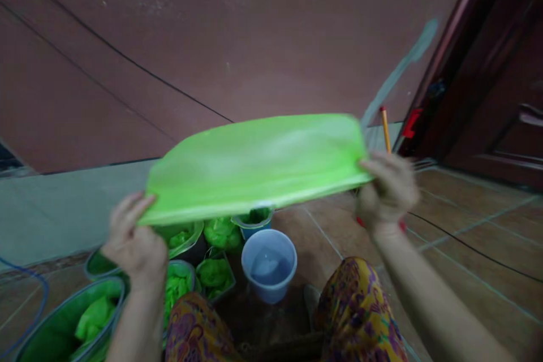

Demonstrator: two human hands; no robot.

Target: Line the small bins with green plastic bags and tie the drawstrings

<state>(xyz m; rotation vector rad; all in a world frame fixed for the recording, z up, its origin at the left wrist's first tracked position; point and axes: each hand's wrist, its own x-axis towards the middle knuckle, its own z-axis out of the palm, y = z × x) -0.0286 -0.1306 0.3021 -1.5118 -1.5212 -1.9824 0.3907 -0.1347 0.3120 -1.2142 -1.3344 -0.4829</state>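
A bright green plastic bag [258, 161] is stretched out in front of me, puffed up along its far side and slightly blurred by motion. My left hand [138, 232] pinches its left corner between thumb and fingers. At the opposite end, my right hand [388, 186] grips the other corner, a little higher than the left. The near edge runs almost straight between my hands. Beneath it, a pale blue-white bucket [270, 288] stands on the floor in front of my knees, with what looks like liquid inside.
To my left are several containers with crumpled green plastic, including a large tub [119, 288] and a small square basket [232, 280]. A reddish wall [263, 39] rises ahead. An orange handle [385, 127] leans near the dark door [500, 96]. A black cable [466, 243] crosses the tiles.
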